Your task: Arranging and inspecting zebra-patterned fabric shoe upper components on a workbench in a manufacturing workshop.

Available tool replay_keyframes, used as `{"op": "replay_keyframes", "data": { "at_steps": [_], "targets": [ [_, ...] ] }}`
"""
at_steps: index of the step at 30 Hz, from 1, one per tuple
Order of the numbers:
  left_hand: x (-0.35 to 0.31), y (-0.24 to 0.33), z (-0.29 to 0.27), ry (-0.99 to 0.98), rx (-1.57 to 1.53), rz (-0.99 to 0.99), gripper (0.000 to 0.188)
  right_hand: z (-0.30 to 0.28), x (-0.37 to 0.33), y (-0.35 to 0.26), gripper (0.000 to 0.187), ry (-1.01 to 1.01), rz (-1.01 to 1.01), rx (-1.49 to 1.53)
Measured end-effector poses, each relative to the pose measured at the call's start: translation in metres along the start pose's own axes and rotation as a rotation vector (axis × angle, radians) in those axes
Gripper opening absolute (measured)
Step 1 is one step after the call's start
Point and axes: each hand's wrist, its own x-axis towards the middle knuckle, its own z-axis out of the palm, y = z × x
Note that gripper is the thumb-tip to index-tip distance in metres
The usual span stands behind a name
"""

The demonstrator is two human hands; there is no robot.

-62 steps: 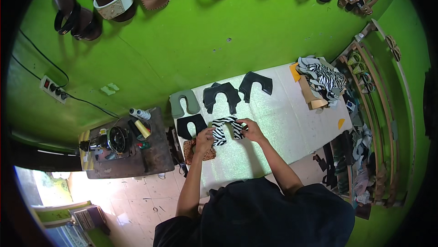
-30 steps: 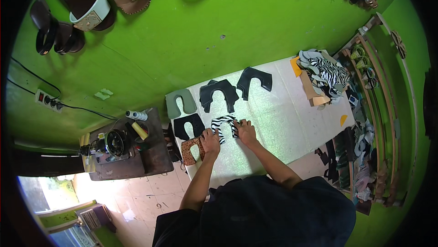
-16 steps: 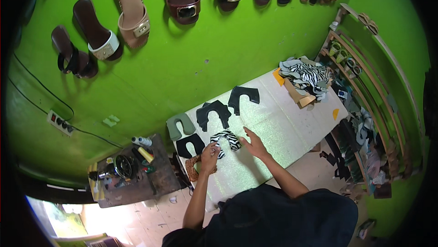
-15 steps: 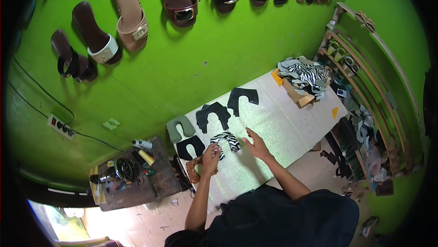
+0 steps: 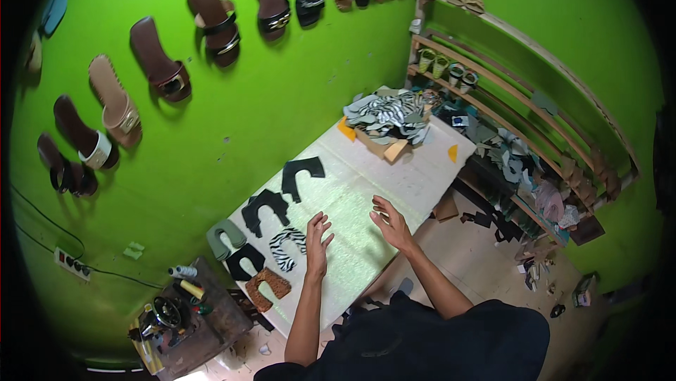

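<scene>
Both my hands hover over the white table (image 5: 352, 198), holding nothing. My left hand (image 5: 318, 246) is open, just right of a zebra-striped U-shaped cut piece (image 5: 281, 254) lying on the table. My right hand (image 5: 391, 225) is also open, fingers apart, farther right over bare tabletop. Around the zebra piece lie more U-shaped pieces: a brown spotted one (image 5: 256, 291) nearest me, a black one (image 5: 236, 263), and a grey-green one (image 5: 217, 238) at the left edge. Black pieces (image 5: 265, 203), seemingly stacked, lie behind it, with another black piece (image 5: 290, 175) farther back.
A heap of zebra and grey scraps (image 5: 391, 115) covers the table's far end. Wooden racks (image 5: 493, 75) with sandals and scraps stand at right. On the left, a small dark worktable (image 5: 211, 332) carries thread spools and tools. Sandals (image 5: 156, 57) hang on the green wall.
My view has turned to the right. My left hand has come off the zebra-striped piece, which now lies uncovered. My right hand stays raised and open.
</scene>
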Motion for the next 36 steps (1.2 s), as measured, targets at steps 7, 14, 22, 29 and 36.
{"op": "replay_keyframes", "data": {
  "at_steps": [7, 14, 22, 29, 36],
  "targets": [
    [0.02, -0.022, 0.107, -0.051, 0.082, 0.026, 0.057, -0.106, 0.0, 0.031, 0.059, 0.056, -0.038, 0.123],
    [0.04, -0.041, 0.217, -0.117, 0.1, 0.005, 0.057, -0.202, 0.016, 0.058, 0.054, 0.1, -0.104, 0.144],
    [0.068, -0.045, 0.28, -0.079, 0.156, 0.037, 0.054, -0.258, 0.051, 0.068, 0.056, 0.086, -0.102, 0.187],
    [0.119, -0.042, 0.29, -0.018, 0.148, 0.089, 0.054, -0.267, 0.112, 0.079, 0.052, 0.049, -0.124, 0.149],
    [0.187, -0.036, 0.288, 0.003, 0.097, 0.068, 0.053, -0.268, 0.183, 0.076, 0.049, 0.01, -0.145, 0.053]
  ]
}}
